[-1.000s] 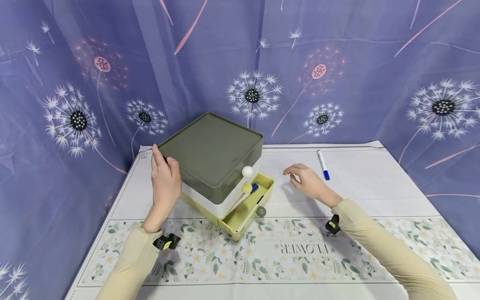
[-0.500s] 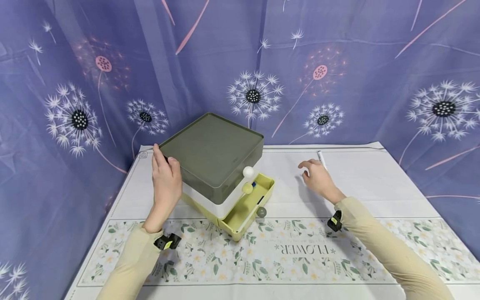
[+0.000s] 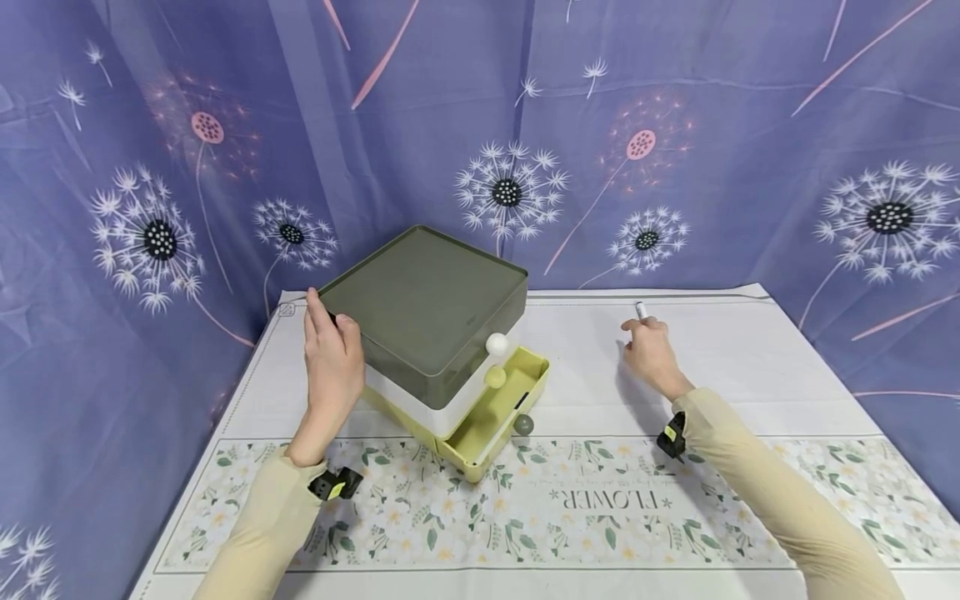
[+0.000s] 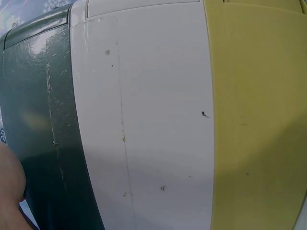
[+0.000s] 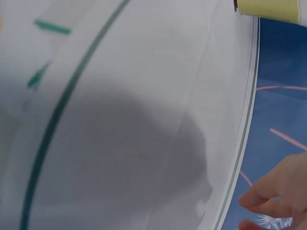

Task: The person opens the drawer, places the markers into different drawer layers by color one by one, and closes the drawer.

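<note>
A desktop drawer unit (image 3: 423,300) with a dark green top, a white middle and a yellow-green bottom drawer (image 3: 538,360) pulled partly out stands left of centre. My left hand (image 3: 332,358) rests against its left corner with fingers extended; in the left wrist view its thumb (image 4: 10,184) lies beside the green tier. My right hand (image 3: 651,354) is over a white marker (image 3: 641,310), whose far end sticks out past the fingers. In the right wrist view, the right hand's thumb and finger (image 5: 268,191) are apart. A slim white strip (image 3: 491,433) with a dark blue end lies along the drawer's front wall.
Round knobs, one white (image 3: 497,343), one yellow (image 3: 494,377) and one grey (image 3: 523,425), stick out from the drawer fronts. A white cloth (image 3: 577,400) with a floral band covers the table. A purple dandelion curtain (image 3: 405,125) hangs behind.
My right hand has moved right, away from the drawer and over the white marker. A blue-capped marker has dropped into the drawer and gone from sight. The left hand stays put.
</note>
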`<move>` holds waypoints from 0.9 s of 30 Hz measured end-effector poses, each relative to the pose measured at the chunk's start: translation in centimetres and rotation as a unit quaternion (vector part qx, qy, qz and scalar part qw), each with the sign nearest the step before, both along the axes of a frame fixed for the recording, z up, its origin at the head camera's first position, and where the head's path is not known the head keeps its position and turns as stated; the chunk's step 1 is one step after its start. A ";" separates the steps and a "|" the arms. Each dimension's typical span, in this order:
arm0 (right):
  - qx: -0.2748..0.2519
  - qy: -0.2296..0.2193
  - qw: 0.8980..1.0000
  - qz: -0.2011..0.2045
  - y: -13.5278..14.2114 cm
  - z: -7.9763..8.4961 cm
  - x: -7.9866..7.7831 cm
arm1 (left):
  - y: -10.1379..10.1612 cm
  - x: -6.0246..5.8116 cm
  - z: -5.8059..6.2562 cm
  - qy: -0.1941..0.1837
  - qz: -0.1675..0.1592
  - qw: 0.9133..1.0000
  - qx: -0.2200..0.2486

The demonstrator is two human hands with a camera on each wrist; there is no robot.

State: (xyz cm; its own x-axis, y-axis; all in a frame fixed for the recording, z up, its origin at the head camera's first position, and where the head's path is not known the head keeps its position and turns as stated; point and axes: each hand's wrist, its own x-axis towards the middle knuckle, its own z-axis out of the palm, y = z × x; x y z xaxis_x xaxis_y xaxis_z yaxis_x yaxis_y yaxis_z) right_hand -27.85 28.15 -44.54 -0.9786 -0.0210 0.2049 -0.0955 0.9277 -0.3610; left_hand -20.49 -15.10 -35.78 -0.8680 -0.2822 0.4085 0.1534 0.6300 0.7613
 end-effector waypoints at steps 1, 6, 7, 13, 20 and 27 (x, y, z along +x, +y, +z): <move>0.001 -0.007 1.000 -0.007 0.1 0.0 0.0 | 0.0 0.0 0.0 0.001 0.000 1.000 0.000; 0.008 -0.034 0.999 -0.028 0.6 -0.5 0.0 | 0.0 0.0 0.0 -0.004 0.002 1.000 0.002; 0.011 -0.035 0.999 -0.029 0.7 -0.7 -0.1 | 0.0 0.0 -0.1 -0.006 0.001 1.000 0.003; 0.017 -0.016 0.999 -0.038 1.5 -1.2 -0.5 | 0.0 0.0 -0.1 -0.007 -0.003 1.000 0.002; 0.020 0.022 0.998 -0.063 2.1 -1.6 -0.8 | 0.0 -0.1 -0.1 -0.002 0.002 1.000 -0.002; 0.043 0.020 0.995 -0.086 2.4 -1.5 -0.7 | 0.0 -0.1 -0.1 -0.004 0.005 1.000 0.003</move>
State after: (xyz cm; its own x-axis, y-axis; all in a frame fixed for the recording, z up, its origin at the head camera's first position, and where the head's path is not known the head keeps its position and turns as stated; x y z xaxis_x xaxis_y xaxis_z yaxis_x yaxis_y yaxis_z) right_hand -28.57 30.52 -46.04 -0.9601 0.1268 0.2493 0.0540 0.9586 -0.2796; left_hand -20.63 -15.08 -35.89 -0.8687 -0.2926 0.3996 0.1410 0.6273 0.7659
